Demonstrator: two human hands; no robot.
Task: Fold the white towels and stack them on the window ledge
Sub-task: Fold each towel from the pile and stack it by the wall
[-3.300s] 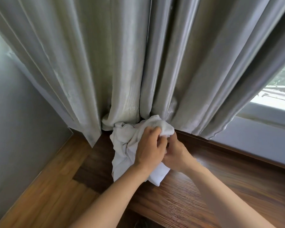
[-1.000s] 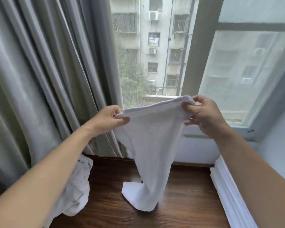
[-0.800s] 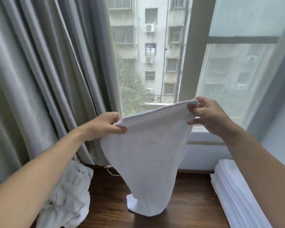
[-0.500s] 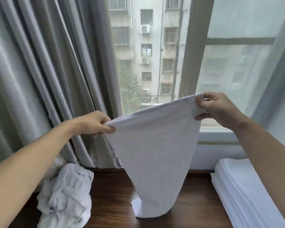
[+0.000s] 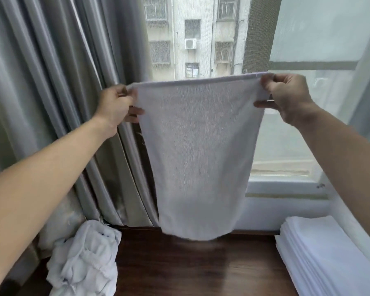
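Dark wooden boards of the window ledge [image 5: 201,272] run across the near foreground, backed on the left by pleated grey curtains [image 5: 51,82] and on the right by a large window [image 5: 308,35] through which a pale apartment block is seen. One thin white towel [image 5: 198,150] is held up in front of the glass, spread flat and facing the viewer. Its upper left corner is pinched by the left hand [image 5: 115,105], with thumb and fingers closed on the hem, and its upper right corner is pinched likewise by the right hand [image 5: 286,97]. The top edge is stretched nearly level between the two grips, sitting slightly higher on the right. From that edge the cloth hangs straight down, so its long axis is vertical and its rounded lower end is suspended just above the ledge, apparently clear of the wood. Both hands are at a similar reach, so neither is favoured; a fold would probably be made either by bringing the corners together or by lowering the cloth onto the ledge. No containers are in view. On the near left of the ledge a crumpled heap of white towels [image 5: 83,263] is left unfolded, and on the near right a neat stack of folded white towels [image 5: 320,257] lies well apart from it.
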